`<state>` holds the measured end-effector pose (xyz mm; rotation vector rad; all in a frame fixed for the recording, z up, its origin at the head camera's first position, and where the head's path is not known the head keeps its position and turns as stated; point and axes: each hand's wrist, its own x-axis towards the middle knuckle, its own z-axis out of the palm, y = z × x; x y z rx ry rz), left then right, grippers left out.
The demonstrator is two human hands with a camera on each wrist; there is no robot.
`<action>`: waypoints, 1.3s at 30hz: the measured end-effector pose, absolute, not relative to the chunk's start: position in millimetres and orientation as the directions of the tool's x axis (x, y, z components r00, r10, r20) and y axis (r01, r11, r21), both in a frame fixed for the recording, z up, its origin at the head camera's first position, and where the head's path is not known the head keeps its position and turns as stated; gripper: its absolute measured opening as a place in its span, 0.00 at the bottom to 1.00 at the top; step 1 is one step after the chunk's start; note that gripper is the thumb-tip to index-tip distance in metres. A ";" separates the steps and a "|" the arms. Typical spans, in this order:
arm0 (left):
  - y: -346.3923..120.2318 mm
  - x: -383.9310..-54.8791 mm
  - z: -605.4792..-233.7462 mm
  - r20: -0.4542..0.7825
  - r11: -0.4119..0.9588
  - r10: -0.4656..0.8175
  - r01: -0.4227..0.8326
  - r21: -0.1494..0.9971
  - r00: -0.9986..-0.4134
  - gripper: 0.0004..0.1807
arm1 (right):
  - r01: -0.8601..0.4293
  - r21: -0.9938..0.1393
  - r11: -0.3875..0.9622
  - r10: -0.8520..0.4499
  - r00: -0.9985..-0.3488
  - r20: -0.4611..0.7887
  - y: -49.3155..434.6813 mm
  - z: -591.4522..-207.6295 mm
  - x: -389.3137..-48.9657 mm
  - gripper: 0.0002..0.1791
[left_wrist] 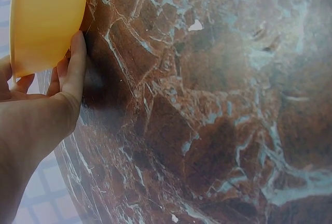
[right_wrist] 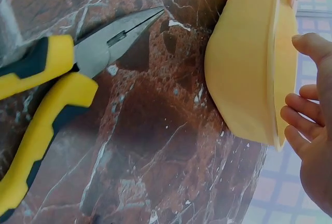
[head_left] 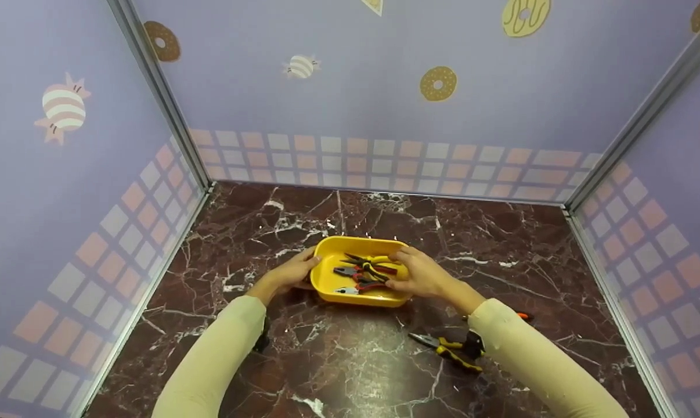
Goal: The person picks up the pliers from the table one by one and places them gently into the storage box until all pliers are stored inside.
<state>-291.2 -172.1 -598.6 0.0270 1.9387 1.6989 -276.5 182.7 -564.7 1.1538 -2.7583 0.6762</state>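
A yellow plastic basin [head_left: 361,300] sits mid-table with several pliers [head_left: 348,271] in it, some red-handled and some yellow-and-black. My left hand [head_left: 292,271] grips the basin's left end, thumb at the rim; in the left wrist view its fingers [left_wrist: 77,63] reach along the outer wall and underside. Over the right end is my right hand [head_left: 422,274], its fingers loosely bent at the rim and near the plier handles. In the right wrist view no tool shows in that hand. Long-nose pliers [right_wrist: 98,53] with yellow-and-black handles lie on the table, nearer me, handles spread.
An orange-tipped tool [head_left: 524,316] lies partly hidden behind the right sleeve. Something black [head_left: 262,338] shows beside the left sleeve. Patterned panels [head_left: 385,104] enclose the dark marbled table [head_left: 350,360] at the back and both sides.
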 end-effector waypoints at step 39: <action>-172.9 -291.9 -601.2 -0.371 0.186 0.384 -0.323 0.928 -0.845 0.31 | -0.717 -0.332 0.613 -0.667 -0.695 0.269 212.7 -559.2 -268.6 0.26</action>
